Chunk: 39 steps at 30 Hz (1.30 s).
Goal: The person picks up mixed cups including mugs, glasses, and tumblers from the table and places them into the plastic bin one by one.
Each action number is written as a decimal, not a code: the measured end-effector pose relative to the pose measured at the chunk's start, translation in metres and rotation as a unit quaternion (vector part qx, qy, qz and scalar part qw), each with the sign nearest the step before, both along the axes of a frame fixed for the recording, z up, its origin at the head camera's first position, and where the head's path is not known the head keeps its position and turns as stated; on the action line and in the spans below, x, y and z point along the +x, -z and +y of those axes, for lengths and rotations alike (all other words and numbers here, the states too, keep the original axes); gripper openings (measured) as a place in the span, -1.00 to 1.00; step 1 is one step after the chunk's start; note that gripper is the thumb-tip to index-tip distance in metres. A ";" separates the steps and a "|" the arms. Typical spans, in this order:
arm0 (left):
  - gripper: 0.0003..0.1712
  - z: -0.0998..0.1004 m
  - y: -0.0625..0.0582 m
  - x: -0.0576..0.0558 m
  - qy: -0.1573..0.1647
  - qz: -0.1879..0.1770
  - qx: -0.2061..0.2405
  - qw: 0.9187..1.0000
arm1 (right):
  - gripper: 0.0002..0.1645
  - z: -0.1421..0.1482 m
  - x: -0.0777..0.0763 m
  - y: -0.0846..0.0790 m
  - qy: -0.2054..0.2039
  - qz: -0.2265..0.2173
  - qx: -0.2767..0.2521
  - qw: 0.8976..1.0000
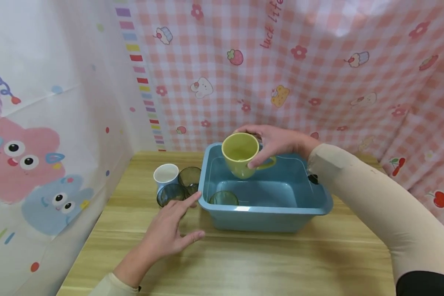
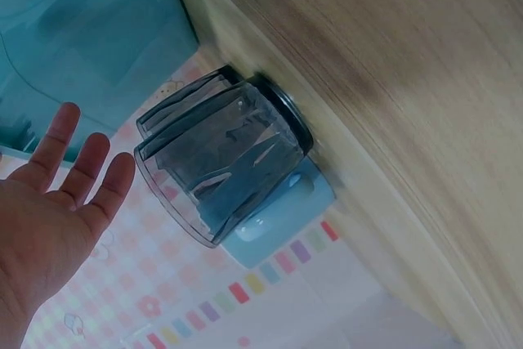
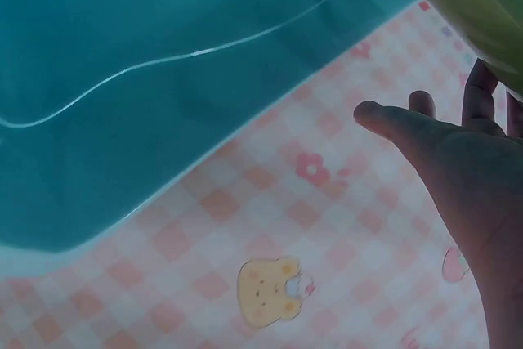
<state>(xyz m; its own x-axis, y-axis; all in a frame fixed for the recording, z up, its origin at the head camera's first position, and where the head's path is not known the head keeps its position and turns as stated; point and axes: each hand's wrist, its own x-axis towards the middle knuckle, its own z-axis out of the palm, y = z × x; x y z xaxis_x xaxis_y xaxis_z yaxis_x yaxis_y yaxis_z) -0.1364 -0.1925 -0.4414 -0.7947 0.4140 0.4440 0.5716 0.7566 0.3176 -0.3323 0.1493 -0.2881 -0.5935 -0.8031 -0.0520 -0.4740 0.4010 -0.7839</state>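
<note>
My right hand (image 1: 277, 142) grips a yellow-green mug (image 1: 240, 164) between thumb and fingers, holding it above the left part of a blue plastic basin (image 1: 266, 220). The mug's handle points right. In the right wrist view, part of the mug (image 3: 474, 14) shows at the top right corner. Inside the basin, at its front left, sits a tinted glass (image 1: 223, 198). My left hand (image 1: 164, 230) has its fingers extended, the index fingertip at the basin's left rim. Whether it presses there I cannot tell. The left wrist view shows that hand (image 2: 49, 234) holding nothing.
Left of the basin stand two dark tinted glasses, one in front (image 1: 170, 195) and one behind (image 1: 190, 176), beside a white-and-blue mug (image 1: 166, 173). All rest on a wooden table (image 1: 244, 263). A pink checked cloth (image 1: 222, 74) hangs behind, with a white printed sheet (image 1: 85, 135) at left.
</note>
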 end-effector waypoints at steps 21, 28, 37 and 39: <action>0.20 -0.003 -0.004 -0.001 -0.002 -0.006 -0.013 1.000 | 0.15 -0.028 -0.005 0.012 -0.034 0.010 0.061 0.998; 0.23 -0.003 -0.002 0.000 0.000 -0.009 -0.010 1.000 | 0.15 -0.035 -0.011 0.025 -0.064 0.036 0.058 0.996; 0.24 -0.005 -0.006 0.002 -0.001 -0.024 -0.019 1.000 | 0.20 -0.049 -0.010 0.035 -0.039 0.074 0.123 0.989; 0.23 -0.005 -0.007 0.003 -0.003 -0.028 -0.022 0.999 | 0.20 -0.051 -0.011 0.036 -0.035 0.079 0.138 0.987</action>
